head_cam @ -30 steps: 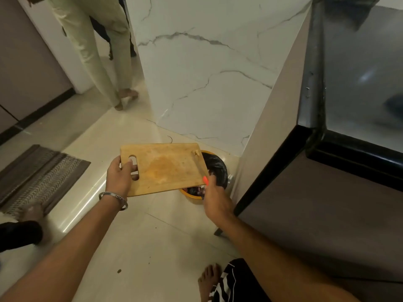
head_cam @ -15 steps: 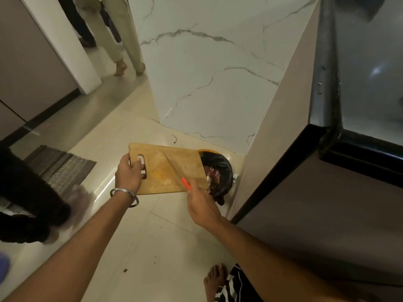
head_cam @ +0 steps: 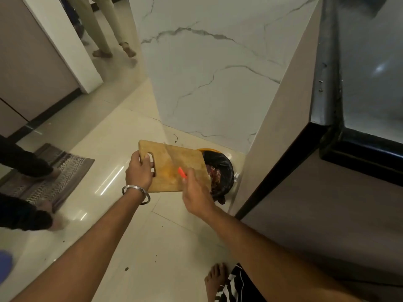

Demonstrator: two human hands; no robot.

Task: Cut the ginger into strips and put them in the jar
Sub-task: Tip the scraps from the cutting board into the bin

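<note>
A wooden cutting board (head_cam: 172, 162) is held out over the floor, its right end above a bin. My left hand (head_cam: 139, 171) grips the board at its handle slot, fingers through the hole. My right hand (head_cam: 196, 192) holds a knife with an orange-red handle (head_cam: 182, 172) over the board's surface; the blade is blurred. The orange bin (head_cam: 220, 171) has a black liner and holds dark scraps. No ginger and no jar are in sight.
A marble-clad wall (head_cam: 218, 73) rises behind the bin, and a dark counter edge (head_cam: 327, 127) juts out at right. A patterned mat (head_cam: 54, 171) lies at left. Another person's legs (head_cam: 104, 35) stand far back; dark-clad feet (head_cam: 28, 192) are at left.
The board has tilted further toward the bin and my right hand with the knife has swept left across it. The people at left and far back have shifted.
</note>
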